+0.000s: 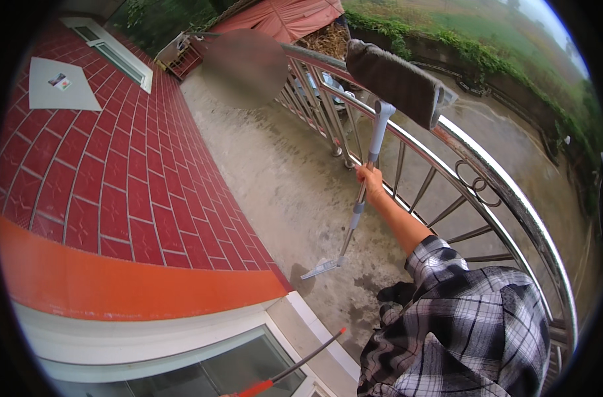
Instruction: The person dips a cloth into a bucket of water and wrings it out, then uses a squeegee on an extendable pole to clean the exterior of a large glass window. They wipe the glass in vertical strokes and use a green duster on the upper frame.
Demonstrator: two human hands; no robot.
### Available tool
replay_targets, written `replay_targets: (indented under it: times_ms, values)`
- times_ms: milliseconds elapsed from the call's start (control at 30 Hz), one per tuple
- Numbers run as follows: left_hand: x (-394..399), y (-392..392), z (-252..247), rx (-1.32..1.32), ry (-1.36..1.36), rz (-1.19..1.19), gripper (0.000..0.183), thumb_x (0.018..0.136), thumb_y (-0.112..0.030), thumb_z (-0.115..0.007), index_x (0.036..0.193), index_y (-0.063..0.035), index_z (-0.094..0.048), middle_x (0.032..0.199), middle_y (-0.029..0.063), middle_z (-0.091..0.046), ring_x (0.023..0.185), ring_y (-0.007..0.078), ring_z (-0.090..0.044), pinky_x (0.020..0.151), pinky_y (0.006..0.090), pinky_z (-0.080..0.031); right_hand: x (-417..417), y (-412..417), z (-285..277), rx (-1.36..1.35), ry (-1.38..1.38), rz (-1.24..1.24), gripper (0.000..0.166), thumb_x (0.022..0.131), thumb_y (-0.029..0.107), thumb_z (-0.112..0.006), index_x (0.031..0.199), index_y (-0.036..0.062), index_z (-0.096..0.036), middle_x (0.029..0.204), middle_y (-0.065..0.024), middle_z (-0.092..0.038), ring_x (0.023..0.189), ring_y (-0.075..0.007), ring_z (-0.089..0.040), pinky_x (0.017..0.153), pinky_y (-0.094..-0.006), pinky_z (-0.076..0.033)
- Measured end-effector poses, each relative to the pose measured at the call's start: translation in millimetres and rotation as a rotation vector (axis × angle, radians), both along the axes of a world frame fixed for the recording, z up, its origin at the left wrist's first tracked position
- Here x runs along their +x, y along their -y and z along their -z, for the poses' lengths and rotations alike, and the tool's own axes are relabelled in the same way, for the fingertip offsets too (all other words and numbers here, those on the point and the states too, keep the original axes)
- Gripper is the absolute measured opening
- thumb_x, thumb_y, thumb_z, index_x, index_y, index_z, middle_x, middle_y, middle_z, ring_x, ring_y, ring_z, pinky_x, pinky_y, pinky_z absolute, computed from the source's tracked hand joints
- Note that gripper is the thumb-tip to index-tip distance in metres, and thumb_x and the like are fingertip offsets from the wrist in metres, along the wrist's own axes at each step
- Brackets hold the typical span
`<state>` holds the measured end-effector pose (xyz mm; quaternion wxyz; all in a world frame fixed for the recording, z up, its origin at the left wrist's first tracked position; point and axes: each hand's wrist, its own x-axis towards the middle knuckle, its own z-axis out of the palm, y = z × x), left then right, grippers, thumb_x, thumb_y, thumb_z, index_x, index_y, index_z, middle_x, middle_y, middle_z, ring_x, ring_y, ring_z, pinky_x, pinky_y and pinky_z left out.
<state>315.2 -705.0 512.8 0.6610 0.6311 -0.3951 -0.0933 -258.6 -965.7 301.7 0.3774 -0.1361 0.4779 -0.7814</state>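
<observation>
My right hand is closed around the metal pole of a cleaning tool with grey plastic joints. At its upper end a dark grey fabric mop head sits above the stainless steel railing. A pale flat blade at the pole's lower end appears against the concrete floor, beside a damp patch; contact is unclear. At the bottom edge only a sliver of my left hand shows, at the orange grip of a thin grey rod with a red tip. Its hold is mostly cut off.
The curved railing runs along my right. On the left stands a red tiled wall with a pale panel and a window. An orange band and a glass pane lie lower left. A blurred patch hides the far walkway.
</observation>
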Motion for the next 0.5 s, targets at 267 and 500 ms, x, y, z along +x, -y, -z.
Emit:
replay_targets:
  times_ms: [267,500]
  values:
    - [-5,9,3,0.017,0.04,0.04,0.043,0.095,-0.046,-0.05,0.081,-0.0052,-0.047,0.066,0.0098,-0.051,0.056,0.0192,-0.05,0.053,0.0303,-0.044,-53,-8,87,0.355,0.018,-0.045,0.019,0.079,0.019,-0.065,0.093,0.0092,-0.057,0.083,-0.0055,-0.061,0.079,-0.019,-0.059,0.075,-0.0322,-0.046]
    - [-9,8,4,0.024,0.053,0.046,0.045,0.096,-0.048,-0.047,0.081,-0.0049,-0.048,0.067,0.0098,-0.052,0.056,0.0192,-0.051,0.053,0.03,-0.045,-48,5,81,0.378,-0.126,-0.054,0.026,0.084,0.03,-0.067,0.1,0.0118,-0.059,0.084,-0.0007,-0.058,0.074,-0.0124,-0.054,0.057,-0.0264,-0.037]
